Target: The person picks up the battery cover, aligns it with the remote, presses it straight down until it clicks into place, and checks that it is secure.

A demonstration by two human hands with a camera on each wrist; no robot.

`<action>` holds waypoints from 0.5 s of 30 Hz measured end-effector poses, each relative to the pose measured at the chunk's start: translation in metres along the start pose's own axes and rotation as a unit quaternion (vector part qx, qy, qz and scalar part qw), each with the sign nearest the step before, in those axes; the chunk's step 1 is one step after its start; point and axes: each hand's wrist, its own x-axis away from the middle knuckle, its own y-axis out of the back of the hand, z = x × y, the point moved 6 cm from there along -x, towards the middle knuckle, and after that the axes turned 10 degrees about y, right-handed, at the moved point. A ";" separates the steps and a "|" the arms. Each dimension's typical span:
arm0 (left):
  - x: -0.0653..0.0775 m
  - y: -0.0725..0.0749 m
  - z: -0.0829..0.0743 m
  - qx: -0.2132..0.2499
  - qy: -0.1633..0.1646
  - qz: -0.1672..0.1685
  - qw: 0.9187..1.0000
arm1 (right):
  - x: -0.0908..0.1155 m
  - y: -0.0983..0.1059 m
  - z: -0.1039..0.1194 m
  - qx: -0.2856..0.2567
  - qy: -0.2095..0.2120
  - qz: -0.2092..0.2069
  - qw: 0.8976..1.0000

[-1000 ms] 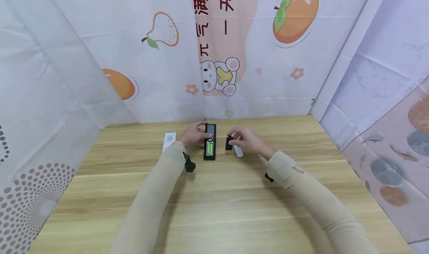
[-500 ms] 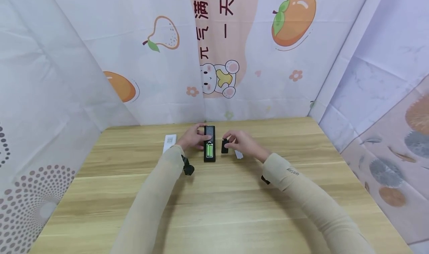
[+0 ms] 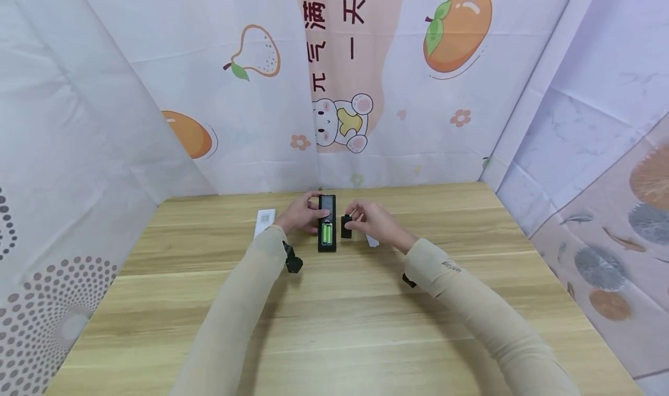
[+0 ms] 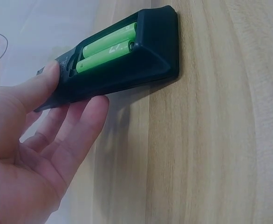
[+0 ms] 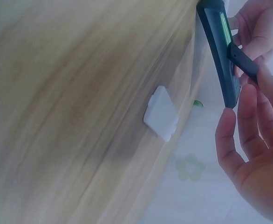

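Observation:
In the head view my left hand [image 3: 299, 213] grips a black remote control [image 3: 327, 203], back side up, thumb on its back and fingers at its side. Its battery compartment is uncovered, and two green batteries [image 4: 106, 49] lie side by side in it in the left wrist view. My right hand [image 3: 377, 220] pinches a small black battery cover [image 3: 346, 229] between thumb and fingers, just right of the remote. From the right wrist view the cover [image 5: 244, 64] is tilted and overlaps the remote [image 5: 219, 51] beside the batteries.
A white flat cover-like piece [image 5: 160, 114] lies on the wooden table [image 3: 340, 326] below my right hand. To the left of my left hand lies a white object with a printed code [image 3: 265, 218], partly hidden by the sleeve. A printed curtain [image 3: 251, 123] hangs behind the table.
My right hand has moved left with the black battery cover, bringing it closer to the remote. The left hand keeps its grip on the remote, with little movement.

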 end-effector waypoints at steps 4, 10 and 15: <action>0.001 -0.001 -0.001 0.001 0.000 0.001 1.000 | 0.000 -0.002 0.001 -0.013 0.003 -0.006 1.000; 0.001 0.000 -0.002 0.002 -0.003 0.001 1.000 | -0.001 -0.005 0.003 -0.057 -0.011 -0.014 0.998; -0.002 0.001 -0.001 0.000 -0.007 0.006 1.000 | -0.002 -0.012 0.001 -0.102 -0.035 -0.013 0.994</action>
